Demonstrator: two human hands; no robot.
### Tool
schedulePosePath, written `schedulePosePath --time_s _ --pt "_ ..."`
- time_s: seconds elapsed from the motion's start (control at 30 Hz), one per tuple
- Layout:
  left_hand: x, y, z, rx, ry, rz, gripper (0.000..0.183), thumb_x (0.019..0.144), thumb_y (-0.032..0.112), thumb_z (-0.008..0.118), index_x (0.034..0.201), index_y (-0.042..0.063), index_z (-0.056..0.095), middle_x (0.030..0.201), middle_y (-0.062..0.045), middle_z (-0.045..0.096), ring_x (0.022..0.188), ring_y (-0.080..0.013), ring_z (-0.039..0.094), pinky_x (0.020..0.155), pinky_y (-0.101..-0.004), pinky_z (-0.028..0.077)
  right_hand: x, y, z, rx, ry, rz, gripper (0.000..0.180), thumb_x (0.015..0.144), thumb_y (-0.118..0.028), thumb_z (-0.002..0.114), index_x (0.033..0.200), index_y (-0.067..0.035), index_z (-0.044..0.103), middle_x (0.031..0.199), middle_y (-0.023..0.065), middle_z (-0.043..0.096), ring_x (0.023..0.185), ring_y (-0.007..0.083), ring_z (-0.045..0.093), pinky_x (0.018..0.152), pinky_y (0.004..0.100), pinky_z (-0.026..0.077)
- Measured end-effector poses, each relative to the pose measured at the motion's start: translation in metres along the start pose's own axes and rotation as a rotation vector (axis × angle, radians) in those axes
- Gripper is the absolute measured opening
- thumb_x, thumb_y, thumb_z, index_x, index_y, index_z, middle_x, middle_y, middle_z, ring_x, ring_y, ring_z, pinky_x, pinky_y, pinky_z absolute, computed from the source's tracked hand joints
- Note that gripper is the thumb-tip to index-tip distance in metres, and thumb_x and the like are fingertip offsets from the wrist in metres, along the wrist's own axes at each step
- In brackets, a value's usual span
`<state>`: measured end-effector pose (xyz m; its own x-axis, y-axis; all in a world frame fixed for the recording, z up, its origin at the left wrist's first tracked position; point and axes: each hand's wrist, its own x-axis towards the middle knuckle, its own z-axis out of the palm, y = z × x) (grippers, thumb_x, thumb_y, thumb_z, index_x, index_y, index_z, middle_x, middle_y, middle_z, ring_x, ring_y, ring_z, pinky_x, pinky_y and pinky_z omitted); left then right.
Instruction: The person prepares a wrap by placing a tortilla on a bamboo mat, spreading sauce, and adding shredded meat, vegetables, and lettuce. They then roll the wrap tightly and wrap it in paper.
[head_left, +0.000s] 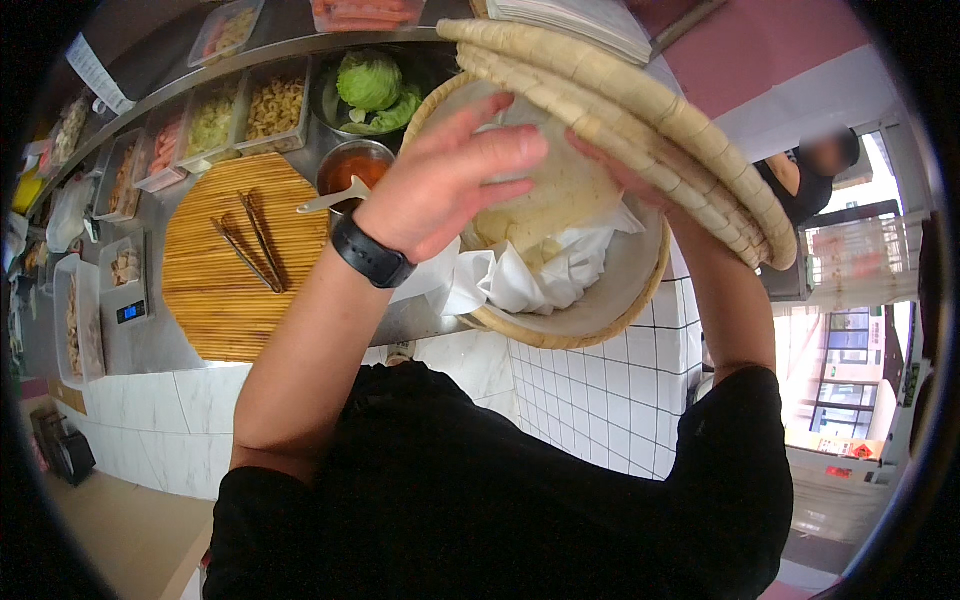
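My right hand (622, 172) grips the underside of a woven straw lid (637, 127), which it holds tilted up over a round lined basket (637, 300). My left hand (457, 180), with a black wristband, is over the basket with its fingers apart; nothing shows in its grasp. White cloth or paper (540, 285) lies bunched in the basket around thin pale flatbreads (555, 195). To the left, metal tongs (259, 247) rest on a slatted bamboo board (225, 322). Beside the left wrist is a metal bowl of red sauce (341, 169) with a pale-handled utensil (330, 201).
Behind the board stand plastic tubs of chopped food (274, 112) and a metal bowl with lettuce (371, 82). A digital scale (133, 300) bearing a small container is at the left, beside a long plastic tub (79, 322). Another person (810, 172) is at the far right.
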<state>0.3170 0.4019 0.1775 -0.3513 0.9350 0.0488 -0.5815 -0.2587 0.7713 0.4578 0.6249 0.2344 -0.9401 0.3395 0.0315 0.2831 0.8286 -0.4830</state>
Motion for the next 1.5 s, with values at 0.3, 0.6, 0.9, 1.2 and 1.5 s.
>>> schedulePosePath --time_s 0.3,0.6,0.9,1.2,1.5 --pt "0.04 0.047 0.009 -0.286 0.027 -0.105 0.043 0.107 0.035 0.068 0.138 0.006 0.062 0.138 -0.009 0.069 0.124 -0.0227 0.068 0.108 -0.0442 0.057 -0.119 -0.083 -0.011 0.3 -0.582 -0.181 0.022 0.104 -0.023 0.068 0.107 -0.001 0.07 0.09 0.0093 0.071 0.082 0.0285 0.068 0.075 0.0427 0.054" --pt "-0.035 -0.005 -0.089 0.806 0.028 -0.178 0.051 0.103 0.036 0.072 0.135 -0.002 0.061 0.114 -0.019 0.077 0.102 -0.0296 0.076 0.084 -0.0432 0.062 -0.208 -0.159 -0.05 0.058 0.568 0.062 0.024 0.103 -0.019 0.069 0.115 0.001 0.07 0.104 0.0123 0.072 0.094 0.0268 0.07 0.084 0.0416 0.057" --pt "-0.134 0.101 -0.181 0.845 -0.519 0.454 0.108 0.085 0.047 0.091 0.164 -0.002 0.035 0.145 -0.022 0.065 0.136 -0.0288 0.061 0.111 -0.0419 0.05 -0.101 -0.334 0.018 0.269 1.229 -0.037 0.028 0.102 -0.016 0.07 0.123 0.003 0.069 0.118 0.0154 0.073 0.106 0.0251 0.072 0.093 0.0406 0.059" --pt "-0.219 0.282 -0.382 0.695 -0.421 0.086 0.017 0.1 0.013 0.078 0.115 0.006 0.074 0.106 0.0 0.069 0.098 -0.0076 0.063 0.084 -0.0256 0.051 0.076 -0.429 0.146 1.055 0.359 0.083 0.033 0.107 -0.018 0.063 0.132 0.005 0.065 0.12 0.0093 0.073 0.11 0.0175 0.069 0.099 0.0327 0.054" --pt "-0.218 0.357 -0.473 1.317 0.246 0.505 0.016 0.098 0.014 0.076 0.109 0.001 0.077 0.117 -0.012 0.07 0.111 -0.0238 0.067 0.096 -0.0356 0.054 0.19 -0.377 0.257 0.879 0.263 0.092 0.025 0.111 -0.025 0.064 0.117 -0.003 0.074 0.095 -0.0014 0.07 0.086 0.0053 0.062 0.075 0.0256 0.051"
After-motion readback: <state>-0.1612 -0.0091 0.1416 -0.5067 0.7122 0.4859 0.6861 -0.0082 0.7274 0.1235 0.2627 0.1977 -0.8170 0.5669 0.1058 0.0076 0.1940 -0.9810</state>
